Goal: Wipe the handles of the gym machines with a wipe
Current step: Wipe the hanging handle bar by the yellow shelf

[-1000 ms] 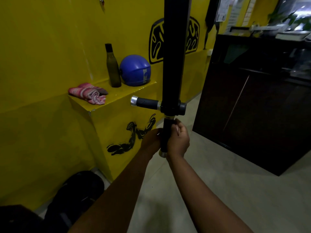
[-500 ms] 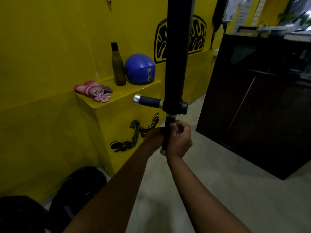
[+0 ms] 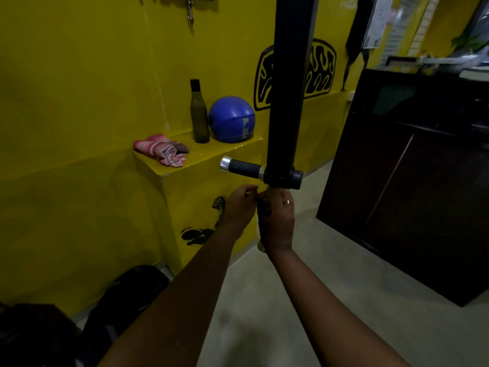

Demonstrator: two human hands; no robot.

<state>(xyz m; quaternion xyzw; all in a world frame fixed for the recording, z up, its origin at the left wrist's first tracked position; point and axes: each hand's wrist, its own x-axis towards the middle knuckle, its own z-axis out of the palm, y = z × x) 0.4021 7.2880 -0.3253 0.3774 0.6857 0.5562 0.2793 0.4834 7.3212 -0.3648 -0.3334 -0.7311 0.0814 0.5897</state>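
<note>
Head view: below the joint of the black upright bar, the right hand wraps round the lower handle, and only the handle's silver end shows under the wrist. The left hand sits just left of it with its fingers curled; I cannot tell whether it holds anything. A side handle sticks out left of the bar. Further left, a ledge carries a bottle, a helmet and a cloth. The helmet's sticker is unreadable.

Handle above the left grip: matt black rubbery sleeve, shiny metal cap; ledge beyond it glossy painted. Towel there: soft cloth.
</note>
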